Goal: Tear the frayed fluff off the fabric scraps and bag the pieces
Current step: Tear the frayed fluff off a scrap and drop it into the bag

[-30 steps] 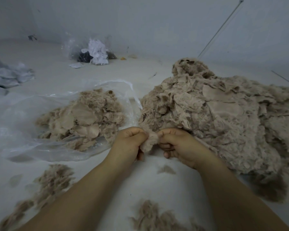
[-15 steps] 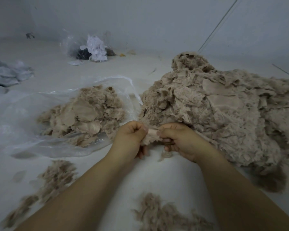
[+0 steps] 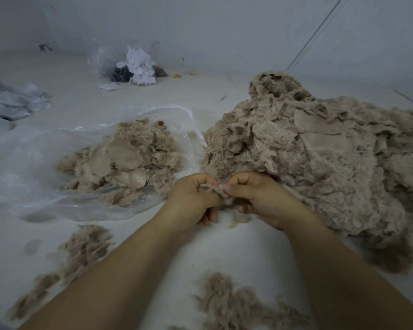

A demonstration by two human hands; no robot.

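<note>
My left hand [image 3: 192, 195] and right hand [image 3: 255, 194] now pinch the fabric scrap [image 3: 215, 189] rolled thinner than before, between the clear bag [image 3: 26, 163] and the heap [image 3: 320, 158]; my fingers hide its ends.

The scrap pile [image 3: 320, 163] runs off the right edge; curled fingers hide most of the pinched scrap [image 3: 215, 188].

We see a beige frayed scrap [image 3: 216, 189] pinched between our grips, scrap heap [image 3: 320, 158] right, clear bag [image 3: 45, 167] of pieces left
</note>
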